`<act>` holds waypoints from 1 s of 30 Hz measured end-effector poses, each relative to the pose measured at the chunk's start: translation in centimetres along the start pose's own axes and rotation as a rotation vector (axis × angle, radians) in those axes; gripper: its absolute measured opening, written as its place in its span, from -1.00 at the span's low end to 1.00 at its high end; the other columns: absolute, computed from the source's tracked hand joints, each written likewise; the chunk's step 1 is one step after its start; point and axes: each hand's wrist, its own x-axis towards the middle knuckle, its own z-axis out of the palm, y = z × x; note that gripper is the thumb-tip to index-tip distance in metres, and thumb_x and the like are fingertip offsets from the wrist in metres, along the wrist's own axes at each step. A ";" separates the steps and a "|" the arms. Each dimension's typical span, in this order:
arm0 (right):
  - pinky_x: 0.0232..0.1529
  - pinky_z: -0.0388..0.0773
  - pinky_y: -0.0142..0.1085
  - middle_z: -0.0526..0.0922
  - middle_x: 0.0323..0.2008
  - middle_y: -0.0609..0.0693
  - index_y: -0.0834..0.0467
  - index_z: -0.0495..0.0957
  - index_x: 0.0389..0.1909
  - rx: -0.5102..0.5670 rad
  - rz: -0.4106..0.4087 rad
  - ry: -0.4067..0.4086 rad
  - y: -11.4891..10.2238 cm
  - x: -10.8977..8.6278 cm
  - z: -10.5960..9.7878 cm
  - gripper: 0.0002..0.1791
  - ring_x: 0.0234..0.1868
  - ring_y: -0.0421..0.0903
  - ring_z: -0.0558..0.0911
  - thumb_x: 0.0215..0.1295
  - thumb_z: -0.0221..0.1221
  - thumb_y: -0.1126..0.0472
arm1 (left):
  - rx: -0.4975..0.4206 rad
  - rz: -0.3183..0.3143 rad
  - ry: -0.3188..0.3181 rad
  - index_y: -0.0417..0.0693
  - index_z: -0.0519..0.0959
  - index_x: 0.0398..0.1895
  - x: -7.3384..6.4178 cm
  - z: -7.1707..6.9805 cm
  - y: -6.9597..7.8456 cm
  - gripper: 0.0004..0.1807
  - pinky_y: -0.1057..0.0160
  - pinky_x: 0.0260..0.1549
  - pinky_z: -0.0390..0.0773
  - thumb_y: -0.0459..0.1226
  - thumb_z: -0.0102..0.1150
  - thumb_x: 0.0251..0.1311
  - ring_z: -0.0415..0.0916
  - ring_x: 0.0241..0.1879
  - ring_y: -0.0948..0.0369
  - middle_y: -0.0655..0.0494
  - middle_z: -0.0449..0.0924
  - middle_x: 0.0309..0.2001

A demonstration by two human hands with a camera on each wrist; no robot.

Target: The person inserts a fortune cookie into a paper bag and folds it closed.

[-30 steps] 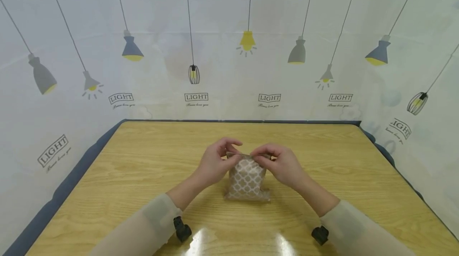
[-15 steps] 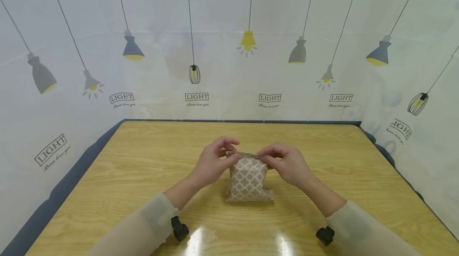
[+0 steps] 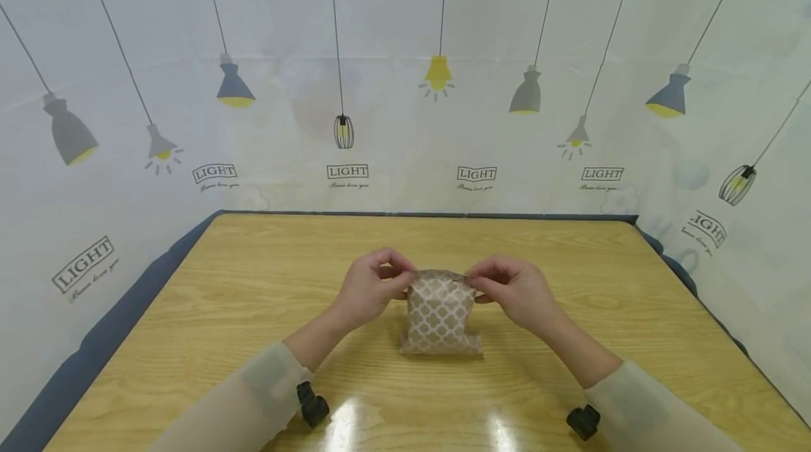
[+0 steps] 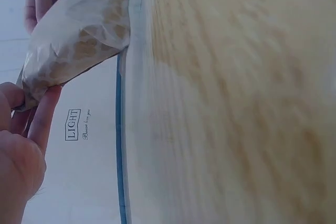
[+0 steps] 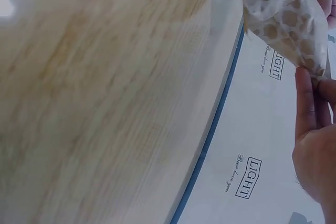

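Observation:
A small plump bag [image 3: 438, 315], tan with a white lattice pattern, stands upright on the wooden table [image 3: 253, 276]. At its upper left corner my left hand [image 3: 369, 288] pinches the top edge between thumb and fingers. My right hand [image 3: 516, 290] pinches the upper right corner the same way. In the left wrist view the bag [image 4: 79, 30] bulges, and its corner sits between the fingers. The right wrist view shows the bag's other corner [image 5: 294, 24] held by the right fingertips. What fills the bag is hidden.
A pale wall cloth [image 3: 393, 100] printed with hanging lamps and "LIGHT" labels surrounds the table on the back and both sides. Dark blue edging [image 3: 133, 311] runs along the table's border. Black wrist cameras [image 3: 313, 406] sit at both cuffs.
My hands have moved apart along the bag's top edge, the right one outward to the right corner and the left one slightly left. The left fingers have come down onto the edge.

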 end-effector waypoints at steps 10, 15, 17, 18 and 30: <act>0.04 0.86 0.03 0.76 0.00 0.25 0.27 0.74 0.03 0.034 0.043 -0.024 0.5 0.1 -0.3 -0.84 -0.08 -0.06 0.84 0.56 0.31 0.30 | -0.088 -0.026 0.000 -0.23 0.71 -0.05 -0.1 -0.5 -0.3 -0.91 0.09 -0.11 0.90 -0.39 0.34 0.49 0.82 -0.10 0.15 -0.14 0.72 -0.04; 0.03 0.87 -0.05 0.77 0.00 0.25 0.28 0.74 0.00 0.039 0.050 0.010 0.6 0.0 -0.4 -0.86 -0.09 -0.12 0.85 0.55 0.31 0.32 | -0.111 -0.050 0.024 -0.23 0.72 -0.08 -0.1 -0.8 -0.2 -0.93 0.05 -0.10 0.90 -0.39 0.34 0.49 0.83 -0.10 0.15 -0.13 0.75 -0.01; 0.01 0.87 -0.09 0.78 0.00 0.25 0.30 0.74 -0.02 0.038 0.050 0.022 0.5 0.1 -0.4 -0.87 -0.11 -0.14 0.85 0.55 0.30 0.34 | -0.111 -0.061 0.028 -0.23 0.72 -0.08 0.0 -0.8 -0.2 -0.93 0.05 -0.09 0.90 -0.38 0.33 0.50 0.83 -0.09 0.14 -0.14 0.75 0.02; 0.01 0.87 -0.10 0.78 0.00 0.25 0.30 0.74 -0.02 0.031 0.047 0.026 0.5 0.1 -0.4 -0.87 -0.12 -0.14 0.85 0.55 0.30 0.34 | -0.110 -0.066 0.029 -0.23 0.72 -0.08 0.0 -0.8 -0.2 -0.93 0.05 -0.09 0.90 -0.38 0.33 0.50 0.83 -0.08 0.13 -0.14 0.75 0.02; 0.08 0.86 -0.01 0.76 0.00 0.21 0.26 0.72 0.05 -0.032 0.140 -0.040 0.4 1.0 -0.3 -0.83 -0.05 0.01 0.83 0.56 0.30 0.30 | -0.105 -0.109 0.017 -0.29 0.70 -0.04 0.6 -0.7 -0.8 -0.89 0.04 -0.09 0.90 -0.43 0.34 0.46 0.81 -0.10 0.14 -0.12 0.70 -0.01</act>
